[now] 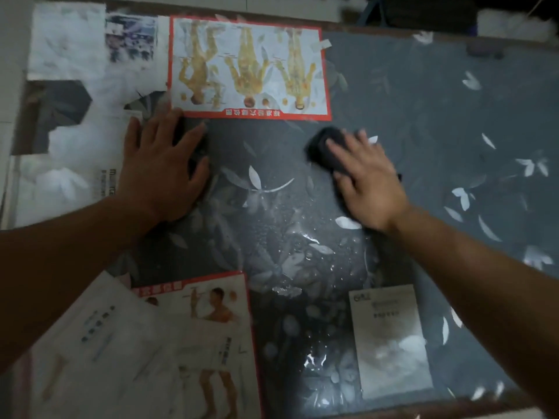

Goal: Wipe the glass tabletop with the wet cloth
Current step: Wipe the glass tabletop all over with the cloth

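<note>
**Cloth under the right hand, wet patch nearer the body**

The dark cloth (323,148) lies on the glass tabletop (429,110), right of centre, pinned under the right hand (367,182), whose fingers are straight and press flat on it. Only its far-left end shows past the fingertips. The rest is hidden beneath the palm, so its long axis is hard to judge. Water drops (302,249) glisten just nearer the body, between the two forearms, so the next stroke likely pulls back that way. The left hand (160,170) rests spread and flat on the glass, well apart from the cloth, just below a red-bordered poster (249,68) under the glass. The dim light blurs the far edge.
</note>
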